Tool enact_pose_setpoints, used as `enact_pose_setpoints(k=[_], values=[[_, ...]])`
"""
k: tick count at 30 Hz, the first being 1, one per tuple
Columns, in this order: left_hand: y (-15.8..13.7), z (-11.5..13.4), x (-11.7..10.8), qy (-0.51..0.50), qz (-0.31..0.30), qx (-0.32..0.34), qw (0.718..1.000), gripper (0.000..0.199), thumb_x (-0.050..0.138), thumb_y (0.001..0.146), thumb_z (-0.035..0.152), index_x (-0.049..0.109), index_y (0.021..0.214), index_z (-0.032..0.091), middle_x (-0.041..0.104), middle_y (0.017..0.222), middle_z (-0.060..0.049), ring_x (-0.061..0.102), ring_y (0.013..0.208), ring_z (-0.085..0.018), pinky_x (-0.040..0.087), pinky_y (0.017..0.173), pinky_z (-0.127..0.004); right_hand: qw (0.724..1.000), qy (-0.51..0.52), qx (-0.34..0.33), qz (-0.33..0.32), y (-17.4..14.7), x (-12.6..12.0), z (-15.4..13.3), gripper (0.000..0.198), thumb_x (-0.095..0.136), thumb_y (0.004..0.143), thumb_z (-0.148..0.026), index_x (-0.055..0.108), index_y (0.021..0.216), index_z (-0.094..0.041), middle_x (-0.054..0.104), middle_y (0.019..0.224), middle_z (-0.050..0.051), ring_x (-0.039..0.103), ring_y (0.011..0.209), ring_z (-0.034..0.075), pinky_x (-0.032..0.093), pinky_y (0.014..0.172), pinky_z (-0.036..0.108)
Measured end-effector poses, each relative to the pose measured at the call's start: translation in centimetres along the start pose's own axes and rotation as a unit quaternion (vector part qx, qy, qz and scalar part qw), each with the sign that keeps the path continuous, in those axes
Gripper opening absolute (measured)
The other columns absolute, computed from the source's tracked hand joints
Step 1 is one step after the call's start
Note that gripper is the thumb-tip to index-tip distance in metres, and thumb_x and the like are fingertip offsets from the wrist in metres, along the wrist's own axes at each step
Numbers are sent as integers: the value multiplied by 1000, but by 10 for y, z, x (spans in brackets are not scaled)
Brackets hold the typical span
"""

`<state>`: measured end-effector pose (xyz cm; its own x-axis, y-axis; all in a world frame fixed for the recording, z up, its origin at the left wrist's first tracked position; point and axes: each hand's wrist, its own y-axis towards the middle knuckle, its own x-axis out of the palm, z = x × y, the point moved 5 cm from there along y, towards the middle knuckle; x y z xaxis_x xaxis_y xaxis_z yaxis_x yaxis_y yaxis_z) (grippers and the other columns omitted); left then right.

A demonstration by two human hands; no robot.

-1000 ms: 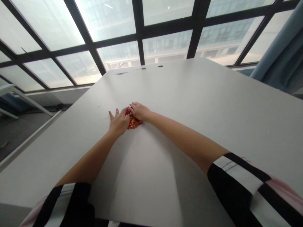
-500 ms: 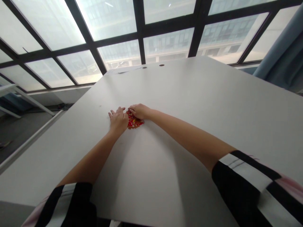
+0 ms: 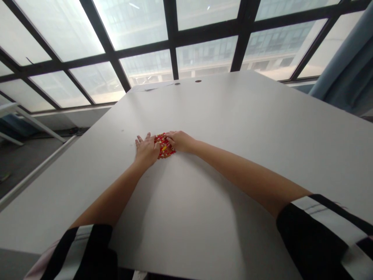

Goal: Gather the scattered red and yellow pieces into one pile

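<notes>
Both hands rest on a small red patterned paper piece (image 3: pixel 164 145) lying flat on the grey table (image 3: pixel 233 128), a little left of the frame's centre. The left hand (image 3: pixel 146 149) lies palm down with fingers spread, covering the piece's left edge and pressing it to the surface. The right hand (image 3: pixel 181 140) sits at the piece's right edge with fingers curled inward onto it; whether it pinches an edge or only presses cannot be told at this size.

Progress, as a judgement: the piece looks compact and flattened, with red, yellow and darker markings, which suggests folding or creasing work part way through. No finished form is discernible, and no other sheets or tools are in view, so the share remaining cannot be fixed.

Surface: the table is plain, matte and pale, with two small round holes (image 3: pixel 198 81) near its far edge in the upper middle of the frame.

Room: large windows with dark frames (image 3: pixel 171 42) fill the top of the frame, buildings hazy beyond. A blue-grey curtain (image 3: pixel 346 74) hangs at the upper right. A dark floor shows at the left edge. Striped black and white sleeves (image 3: pixel 326 233) occupy the lower corners.
</notes>
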<state>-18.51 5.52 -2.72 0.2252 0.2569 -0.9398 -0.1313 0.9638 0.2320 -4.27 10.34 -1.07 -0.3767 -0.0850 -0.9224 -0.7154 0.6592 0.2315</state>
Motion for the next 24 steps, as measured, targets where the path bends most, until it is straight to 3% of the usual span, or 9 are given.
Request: enact_pose_setpoints(k=[4, 8, 12, 18, 24], values=[[5, -1, -4, -24, -22, -2, 999, 63, 31, 97, 30, 52, 152, 8, 40, 167, -18, 23, 159, -46, 18, 128, -68, 1000, 26, 1, -12, -3, -4, -1, 39, 39, 109, -20, 67, 137, -18, 74, 133, 9, 69, 119, 18, 47, 102, 27], [9, 0, -9, -25, -43, 36, 998, 65, 29, 98, 31, 46, 157, 11, 41, 167, -11, 21, 160, -43, 15, 130, -66, 999, 38, 12, -1, -5, -8, 2, 41, 36, 109, -19, 67, 136, -15, 72, 136, 12, 67, 124, 20, 46, 105, 29], [8, 1, -13, -16, -38, 89, 995, 61, 29, 98, 28, 55, 152, 17, 54, 159, -7, 25, 160, -39, 12, 130, -66, 999, 42, 0, -4, -10, -4, 4, 39, 38, 108, -18, 69, 131, -13, 72, 134, 14, 69, 120, 21, 46, 106, 30], [7, 3, -18, -16, 6, 117, 993, 53, 31, 98, 24, 68, 136, 19, 70, 141, -8, 46, 151, -34, 24, 129, -61, 999, 50, -18, 5, -17, -2, 2, 38, 40, 106, -14, 69, 131, -14, 73, 134, 12, 66, 124, 20, 39, 117, 36], [9, 8, -12, -15, -13, 134, 991, 53, 34, 98, 24, 62, 142, 14, 58, 155, -8, 36, 156, -37, 21, 131, -59, 997, 63, -10, 30, -25, -10, -1, 40, 40, 107, -19, 68, 136, -15, 73, 135, 12, 68, 121, 21, 44, 109, 34]])
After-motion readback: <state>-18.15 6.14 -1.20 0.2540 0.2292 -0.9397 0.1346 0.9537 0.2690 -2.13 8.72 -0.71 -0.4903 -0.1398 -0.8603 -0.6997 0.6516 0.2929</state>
